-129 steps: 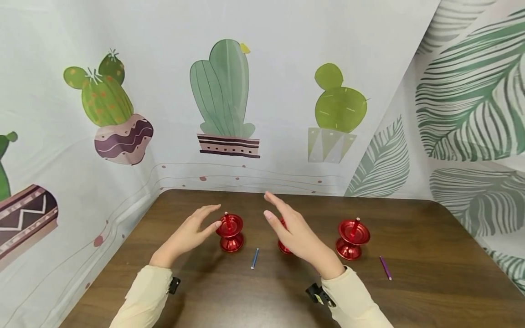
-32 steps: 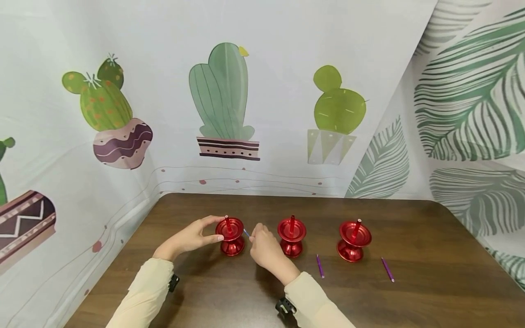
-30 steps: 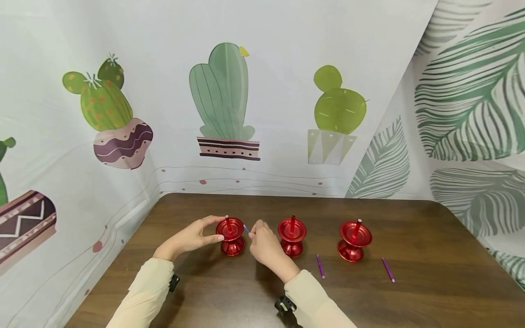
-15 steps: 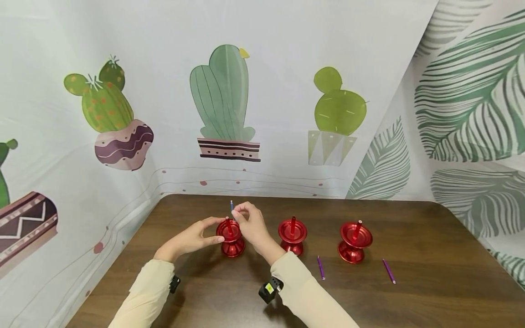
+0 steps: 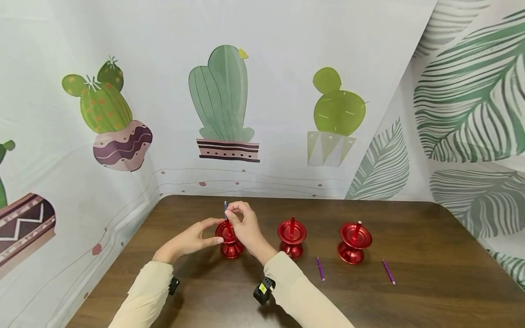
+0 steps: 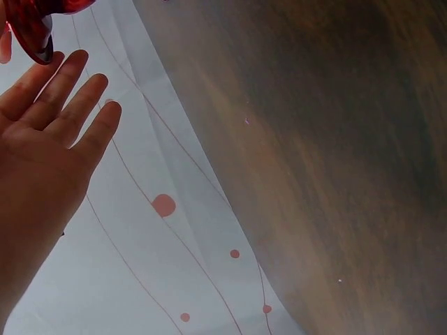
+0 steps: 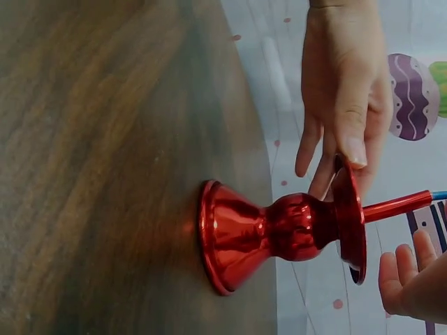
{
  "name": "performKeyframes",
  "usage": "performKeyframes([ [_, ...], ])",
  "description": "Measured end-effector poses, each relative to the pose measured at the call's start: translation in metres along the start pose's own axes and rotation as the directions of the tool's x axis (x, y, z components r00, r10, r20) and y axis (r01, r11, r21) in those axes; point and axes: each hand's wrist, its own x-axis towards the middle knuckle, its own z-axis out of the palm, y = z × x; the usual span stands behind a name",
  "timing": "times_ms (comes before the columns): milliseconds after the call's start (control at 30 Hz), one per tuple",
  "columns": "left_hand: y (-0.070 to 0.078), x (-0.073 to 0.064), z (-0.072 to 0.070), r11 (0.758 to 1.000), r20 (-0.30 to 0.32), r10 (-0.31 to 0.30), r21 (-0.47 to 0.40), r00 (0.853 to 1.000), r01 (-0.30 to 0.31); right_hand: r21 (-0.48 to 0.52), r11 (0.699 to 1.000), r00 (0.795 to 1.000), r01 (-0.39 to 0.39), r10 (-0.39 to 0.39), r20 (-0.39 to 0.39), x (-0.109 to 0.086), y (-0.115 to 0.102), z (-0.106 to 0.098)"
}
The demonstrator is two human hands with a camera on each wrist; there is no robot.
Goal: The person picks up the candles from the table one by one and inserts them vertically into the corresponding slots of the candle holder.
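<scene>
A shiny red candle holder stands upright at the left of the table, a thin red tube rising from its dish. My left hand holds the dish by its rim, the thumb on the near side; in the right wrist view the left fingers reach behind the rim. Between thumb and fingertips my right hand pinches a thin blue candle, upright over the holder. In the right wrist view the blue candle is in line with the tube's top end. The left wrist view shows the left palm.
Two more red candle holders, one in the middle and one at the right, stand upright in a row. Two thin purple candles lie near the right holder, one on each side. A cactus-print cloth hangs behind the table.
My right hand has picked the blue candle up from the table, raised it and brought it left over the left holder's tube. The left hand has come to the dish rim and stays there.
</scene>
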Motion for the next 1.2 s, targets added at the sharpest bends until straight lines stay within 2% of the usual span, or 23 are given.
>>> performKeyframes([
  [100, -0.001, 0.000, 0.000, 1.000, 0.001, -0.003, -0.009, 1.000, 0.003, -0.050, 0.996, 0.997, 0.077, -0.076, 0.014, 0.001, 0.002, 0.000],
  [200, -0.001, 0.000, 0.000, 1.000, 0.004, -0.009, -0.014, 1.000, 0.009, -0.133, 0.977, 0.986, 0.169, -0.165, 0.036, 0.000, 0.002, 0.001],
  [300, 0.000, 0.000, -0.001, 1.000, 0.004, -0.009, -0.019, 1.000, 0.009, -0.232, 0.941, 0.969, 0.247, -0.237, 0.067, 0.000, 0.001, 0.001],
  [433, 0.002, 0.001, -0.001, 1.000, -0.003, -0.005, -0.020, 1.000, 0.005, -0.340, 0.887, 0.950, 0.313, -0.295, 0.103, 0.000, -0.001, 0.002],
  [533, 0.003, 0.001, -0.001, 1.000, -0.002, 0.004, -0.017, 1.000, -0.004, -0.371, 0.873, 0.948, 0.317, -0.298, 0.109, -0.001, 0.001, 0.003],
  [700, 0.002, 0.001, 0.000, 1.000, -0.003, 0.018, -0.023, 1.000, -0.018, -0.380, 0.879, 0.958, 0.287, -0.261, 0.119, -0.003, 0.005, 0.005],
  [867, 0.003, 0.000, 0.000, 1.000, 0.008, -0.002, -0.015, 1.000, 0.002, -0.402, 0.882, 0.969, 0.248, -0.223, 0.107, -0.005, 0.003, 0.005],
  [1100, 0.006, -0.004, 0.001, 0.999, 0.034, -0.026, -0.037, 0.999, 0.027, -0.509, 0.825, 0.970, 0.244, -0.197, 0.144, -0.014, -0.005, -0.002],
  [1200, 0.007, -0.007, 0.001, 0.999, -0.015, -0.007, -0.044, 1.000, 0.006, -0.553, 0.794, 0.967, 0.251, -0.188, 0.170, -0.016, -0.011, -0.006],
])
